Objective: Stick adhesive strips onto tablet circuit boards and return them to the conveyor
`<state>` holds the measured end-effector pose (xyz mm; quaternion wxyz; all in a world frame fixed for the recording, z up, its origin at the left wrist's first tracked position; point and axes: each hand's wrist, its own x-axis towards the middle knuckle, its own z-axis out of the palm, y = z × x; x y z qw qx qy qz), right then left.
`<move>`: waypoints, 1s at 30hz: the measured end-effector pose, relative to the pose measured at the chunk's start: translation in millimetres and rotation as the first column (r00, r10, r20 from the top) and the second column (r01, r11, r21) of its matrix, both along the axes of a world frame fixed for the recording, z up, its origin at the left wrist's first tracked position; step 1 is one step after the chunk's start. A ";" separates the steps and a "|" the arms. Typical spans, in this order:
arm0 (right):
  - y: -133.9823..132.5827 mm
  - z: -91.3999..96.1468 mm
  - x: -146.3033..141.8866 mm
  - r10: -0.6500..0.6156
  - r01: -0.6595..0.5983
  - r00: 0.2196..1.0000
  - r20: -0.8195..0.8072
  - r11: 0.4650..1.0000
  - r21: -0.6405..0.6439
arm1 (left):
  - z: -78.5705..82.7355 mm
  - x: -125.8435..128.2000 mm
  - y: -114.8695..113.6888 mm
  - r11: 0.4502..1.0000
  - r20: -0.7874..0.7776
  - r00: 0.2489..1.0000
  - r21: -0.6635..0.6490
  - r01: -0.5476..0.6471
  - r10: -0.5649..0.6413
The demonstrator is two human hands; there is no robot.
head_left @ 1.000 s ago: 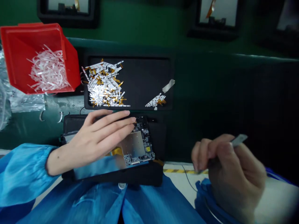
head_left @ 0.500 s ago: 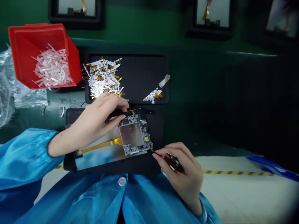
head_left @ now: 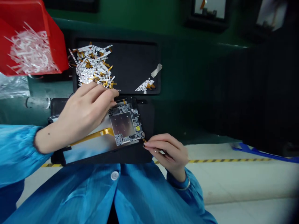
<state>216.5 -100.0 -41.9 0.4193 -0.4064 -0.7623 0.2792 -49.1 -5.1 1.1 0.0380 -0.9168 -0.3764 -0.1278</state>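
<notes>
An opened tablet-like device (head_left: pixel 88 152) lies tilted on a black pad or tray, its silvery back facing up. A circuit board (head_left: pixel 122 124) with a large metal shield covers its right part, and a golden flex cable (head_left: pixel 93 136) runs leftward from it. My left hand (head_left: pixel 86 105) lies across the device, thumb and fingers closed together at its upper edge; what they pinch is hidden. My right hand (head_left: pixel 167 152) is closed at the board's lower right corner, fingertips against a small orange tab (head_left: pixel 144 140). Whatever else it holds is hidden.
Behind the device, a black tray (head_left: pixel 130 56) holds a heap of white-and-orange flex strips (head_left: pixel 93 67) and a smaller cluster (head_left: pixel 146 84). A red bin (head_left: pixel 54 46) with white strips stands at left, near clear plastic (head_left: pixel 14 87). Black frames (head_left: pixel 207 18) sit at the back.
The whole view has shifted, so things appear farther left and higher. My left fingertips have drawn in slightly at the upper edge. My right hand has turned, its fingers closer together at the board's corner.
</notes>
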 end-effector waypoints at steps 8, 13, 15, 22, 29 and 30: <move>5.7 -0.4 0.1 0.025 -0.030 0.998 0.051 0.995 0.098 | 14.5 14.0 -15.2 0.992 -0.070 0.990 -0.016 0.122 -0.123; 5.1 0.6 -6.3 -0.013 0.007 0.999 0.043 0.990 0.140 | 4.6 37.5 -27.8 0.912 0.159 0.965 -0.325 0.249 -0.207; 5.2 -1.7 -6.4 -0.004 0.000 1.000 0.027 0.986 0.165 | 1.7 44.0 -28.4 0.897 0.163 0.962 -0.354 0.266 -0.221; 3.2 -5.9 -0.1 0.045 -0.063 0.995 0.090 0.974 0.216 | 6.3 43.2 -17.5 0.808 0.285 0.953 -0.536 0.244 -0.099; -0.4 1.1 -1.2 0.029 -0.082 0.976 0.214 0.967 0.241 | 15.9 14.1 -22.1 0.854 0.313 0.949 -0.499 0.146 0.020; -0.5 2.1 -1.8 0.033 -0.087 0.974 0.226 0.968 0.236 | 16.0 10.5 -24.0 0.848 0.309 0.950 -0.513 0.132 0.038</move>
